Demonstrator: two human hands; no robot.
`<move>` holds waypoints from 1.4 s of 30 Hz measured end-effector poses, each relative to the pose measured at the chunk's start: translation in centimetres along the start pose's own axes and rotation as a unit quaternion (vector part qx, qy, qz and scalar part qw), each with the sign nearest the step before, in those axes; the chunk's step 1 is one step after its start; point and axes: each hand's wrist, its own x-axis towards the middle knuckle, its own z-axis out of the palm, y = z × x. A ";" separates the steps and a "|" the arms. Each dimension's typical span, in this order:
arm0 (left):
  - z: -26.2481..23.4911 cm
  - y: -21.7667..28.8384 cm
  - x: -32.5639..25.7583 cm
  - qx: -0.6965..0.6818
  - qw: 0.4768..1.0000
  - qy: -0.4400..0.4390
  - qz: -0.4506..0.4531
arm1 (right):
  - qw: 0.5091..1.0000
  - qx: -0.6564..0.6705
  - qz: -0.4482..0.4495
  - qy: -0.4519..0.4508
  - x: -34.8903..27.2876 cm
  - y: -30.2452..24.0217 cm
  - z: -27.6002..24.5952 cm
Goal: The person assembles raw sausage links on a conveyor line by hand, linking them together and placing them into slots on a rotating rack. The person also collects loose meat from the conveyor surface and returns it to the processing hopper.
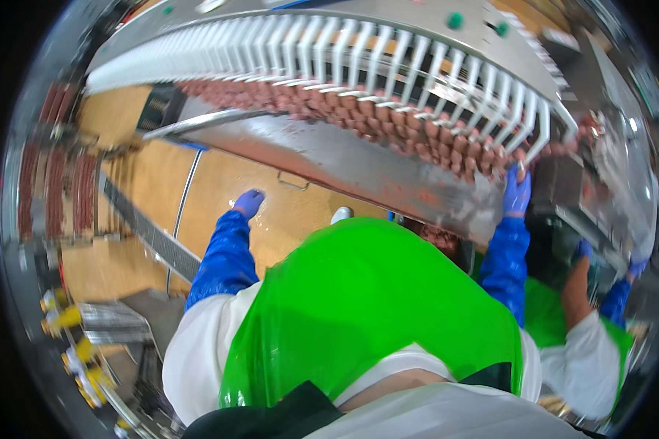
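Observation:
Many pinkish sausage links (410,132) hang in loops from a long curved row of white hooks (318,47) in front of me. My right hand (518,192), in a blue-purple glove, reaches to the row's right end. Its fingers are closed around a sausage link (518,173) beside the last hook; the grip is partly blurred. Off to my left, my left hand (249,203), gloved alike, hangs over the floor away from the sausages. Its fingers look curled in, with nothing seen in them.
Beneath the sausages runs a wet steel tray (271,146) with meat residue. A bin of meat scraps (439,238) sits below its edge. On the right stand a steel machine (564,183) and a co-worker in a white sleeve (589,358). Sausage racks (55,190) stand far left.

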 end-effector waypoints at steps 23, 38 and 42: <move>5.0 32.1 -4.3 -0.080 0.881 -0.227 0.407 | 0.981 -0.038 0.065 -0.180 -3.7 -3.3 -0.8; 5.6 31.8 -1.9 -0.050 0.879 -0.201 0.430 | 0.996 -0.057 -0.048 0.038 2.3 -6.8 -3.2; 5.2 30.3 -2.1 -0.048 0.894 -0.184 0.407 | 0.985 -0.122 -0.052 0.112 0.5 0.2 -3.6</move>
